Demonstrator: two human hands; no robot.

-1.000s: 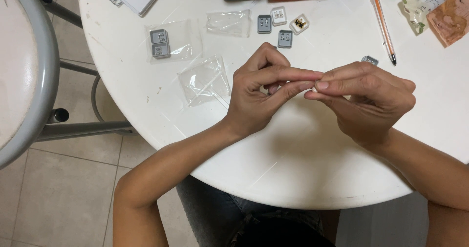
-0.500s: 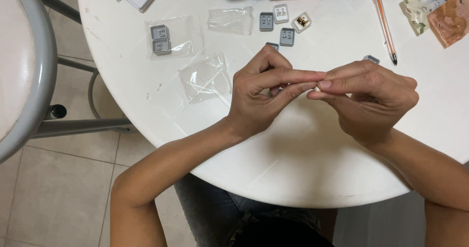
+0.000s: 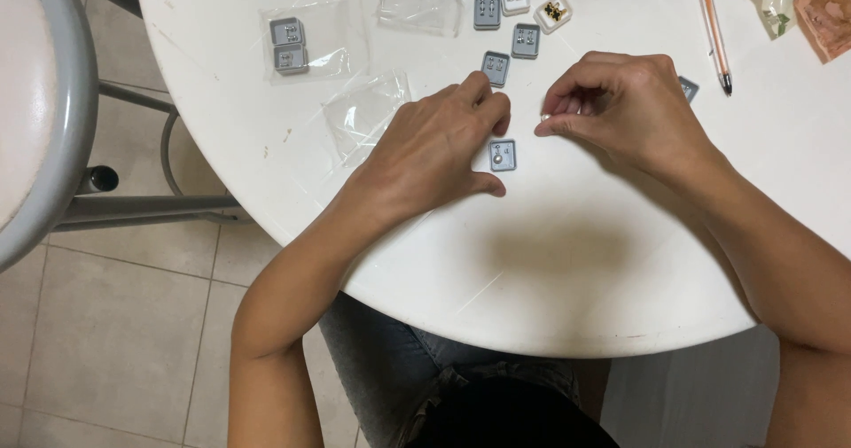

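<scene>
A small open grey jewellery box (image 3: 503, 155) lies on the round white table (image 3: 550, 271). My left hand (image 3: 425, 151) rests flat beside it, with the box held between thumb and forefinger. Just right of the box, my right hand (image 3: 625, 102) hovers with thumb and forefinger pinched on a tiny pale earring piece (image 3: 545, 118). The two hands are a few centimetres apart.
Several more small boxes (image 3: 514, 23) sit at the table's far side, one (image 3: 688, 87) partly behind my right hand. Clear plastic bags (image 3: 363, 116) lie at left, one holding two grey boxes (image 3: 288, 45). An orange pencil (image 3: 714, 27) lies at right. A metal stool (image 3: 44, 102) stands left.
My hands, joined together before, have come apart. The left hand has dropped to the table with the small grey box; the right keeps the tiny piece pinched. The view shifted slightly.
</scene>
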